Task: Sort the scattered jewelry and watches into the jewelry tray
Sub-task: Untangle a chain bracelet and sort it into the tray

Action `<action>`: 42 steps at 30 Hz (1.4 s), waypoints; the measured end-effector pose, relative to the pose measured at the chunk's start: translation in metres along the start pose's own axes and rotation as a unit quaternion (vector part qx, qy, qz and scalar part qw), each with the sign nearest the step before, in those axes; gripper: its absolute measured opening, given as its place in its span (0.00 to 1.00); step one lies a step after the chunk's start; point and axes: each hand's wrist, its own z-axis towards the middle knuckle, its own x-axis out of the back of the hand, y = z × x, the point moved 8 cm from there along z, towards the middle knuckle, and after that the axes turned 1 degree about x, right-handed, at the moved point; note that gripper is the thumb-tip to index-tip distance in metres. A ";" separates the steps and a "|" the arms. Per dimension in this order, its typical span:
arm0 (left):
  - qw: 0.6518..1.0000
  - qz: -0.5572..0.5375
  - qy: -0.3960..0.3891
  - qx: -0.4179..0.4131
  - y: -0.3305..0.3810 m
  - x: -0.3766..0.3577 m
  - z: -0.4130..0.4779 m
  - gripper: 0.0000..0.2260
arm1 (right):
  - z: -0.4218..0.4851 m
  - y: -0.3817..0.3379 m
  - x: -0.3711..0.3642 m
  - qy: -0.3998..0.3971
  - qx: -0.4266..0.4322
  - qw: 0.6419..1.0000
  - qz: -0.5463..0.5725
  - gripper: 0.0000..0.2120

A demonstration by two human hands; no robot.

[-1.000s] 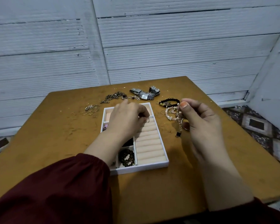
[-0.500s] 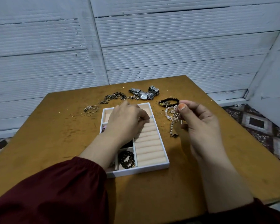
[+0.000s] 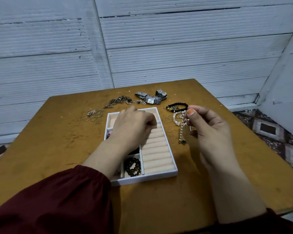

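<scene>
- The jewelry tray (image 3: 159,175) is white and sits in the middle of the brown desk (image 3: 41,149)
- The left hand (image 3: 134,129) is over the far part of the tray, curled into a loose fist; its grip is closed with fingertips pinched, but what is in it cannot be seen
- The right hand (image 3: 210,130) is up above the desk, just to the right of the tray; its thumb and fingers are pinched on a pearl bracelet (image 3: 182,129), which hangs down with a small dark charm at its low end
- A brown bead bracelet (image 3: 133,167) lies in a near compartment of the tray, left of the soft pink ring rolls (image 3: 156,149)
- Something small and pink (image 3: 109,133) peeks out at the tray's left side
- Two silver watches (image 3: 152,97) lie on the desk behind the tray
- A black bead bracelet (image 3: 177,106) lies near the right hand's thumb
- Dark chains (image 3: 118,101) lie left of the watches
- Thin gold rings (image 3: 93,115) are spread out on the desk, left of the tray
- Both arms wear dark red sleeves (image 3: 57,200)
</scene>
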 end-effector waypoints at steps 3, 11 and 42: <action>1.000 0.016 -0.015 0.004 0.002 0.000 0.001 0.08 | 0.000 -0.001 0.000 0.001 0.003 1.000 0.007 0.05; 0.999 0.039 -0.036 -0.009 0.005 0.000 0.002 0.10 | -0.001 0.001 0.001 0.000 -0.010 1.000 0.005 0.04; 0.960 -0.035 0.057 0.271 -0.106 0.018 -0.119 0.14 | -0.015 -0.034 -0.027 -0.031 0.014 0.999 -0.012 0.04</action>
